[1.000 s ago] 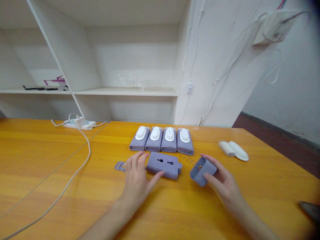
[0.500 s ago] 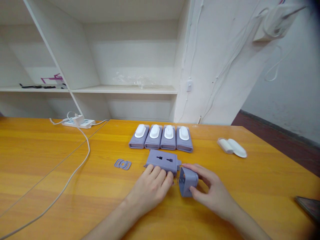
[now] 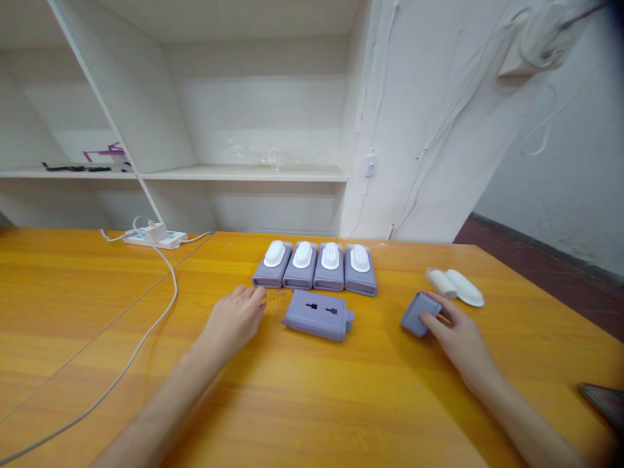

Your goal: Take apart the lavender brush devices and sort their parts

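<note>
My left hand [image 3: 238, 315] is closed, its fingertips pinching one end of a small thin coil spring [image 3: 275, 295] just above the table. To the right of it lies a purple plastic housing [image 3: 316, 318] with two dark T-shaped slots on top and a tab at its right end; neither hand touches it. Off to the right, my right hand [image 3: 453, 331] grips a short purple box-shaped cover [image 3: 418, 314] between thumb and fingers, tilted and raised from the table. The flat purple cut-out piece is hidden from view, around where my left hand is.
Several purple cases with white oval tops [image 3: 329, 257] stand in a row behind the housing. White parts [image 3: 463, 287] lie at the right. A power strip [image 3: 160, 238] with a trailing white cable is at the back left. A dark flat object [image 3: 602, 400] rests at the right edge.
My left hand has left the housing and moved left with the spring. My right hand has carried the purple cover right, away from the housing's tab end, and turned it.
</note>
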`<state>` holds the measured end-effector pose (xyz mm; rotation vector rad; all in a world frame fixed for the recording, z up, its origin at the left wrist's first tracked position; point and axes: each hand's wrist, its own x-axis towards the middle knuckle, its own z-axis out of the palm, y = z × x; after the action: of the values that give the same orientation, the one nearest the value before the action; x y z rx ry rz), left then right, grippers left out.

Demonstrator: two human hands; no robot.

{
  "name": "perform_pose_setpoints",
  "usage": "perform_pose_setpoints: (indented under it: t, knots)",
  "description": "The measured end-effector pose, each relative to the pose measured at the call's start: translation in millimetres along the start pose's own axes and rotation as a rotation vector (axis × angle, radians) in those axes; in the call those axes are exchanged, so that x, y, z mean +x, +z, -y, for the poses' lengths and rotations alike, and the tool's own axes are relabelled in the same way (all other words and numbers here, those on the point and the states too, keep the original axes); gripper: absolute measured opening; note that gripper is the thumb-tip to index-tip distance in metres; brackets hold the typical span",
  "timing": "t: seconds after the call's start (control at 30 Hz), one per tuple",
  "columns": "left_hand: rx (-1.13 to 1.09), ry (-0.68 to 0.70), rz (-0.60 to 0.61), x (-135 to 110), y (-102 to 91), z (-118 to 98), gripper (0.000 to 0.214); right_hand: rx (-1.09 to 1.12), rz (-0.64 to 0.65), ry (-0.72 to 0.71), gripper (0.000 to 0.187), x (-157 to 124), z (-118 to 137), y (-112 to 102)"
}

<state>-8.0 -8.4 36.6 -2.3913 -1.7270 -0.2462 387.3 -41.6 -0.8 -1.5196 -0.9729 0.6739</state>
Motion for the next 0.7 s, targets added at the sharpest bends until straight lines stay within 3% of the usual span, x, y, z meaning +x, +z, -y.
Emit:
perform_pose_setpoints:
  t: [0.1, 0.2, 0.33, 0.43, 0.57, 0.7]
  knots:
    - [-0.056, 0.141, 0.102, 2, -5.3, 18, 0.016, 0.007, 0.019, 0.007, 0.052, -2, 2, 3]
    - [-0.105, 0.181, 0.152, -3, -9.8, 29, 0.026, -0.016, 0.033, 0.000, 0.054, -3, 2, 3]
    - [-0.085, 0.119, 0.223, -10, -8.4, 35, 0.038, -0.134, 0.038, -0.038, 0.064, -2, -2, 0]
    - [-0.098, 0.040, 0.278, -11, -4.1, 37, 0.026, -0.378, -0.031, -0.084, 0.060, 0, -3, -4]
    - [-0.308, -0.015, 0.381, -11, 1.1, 32, 0.018, -0.670, -0.117, -0.218, 0.053, 3, -4, -9]
    - [-0.403, 0.006, 0.333, -12, 4.5, 18, 0.015, -0.742, -0.171, -0.247, 0.054, 5, -7, -11]
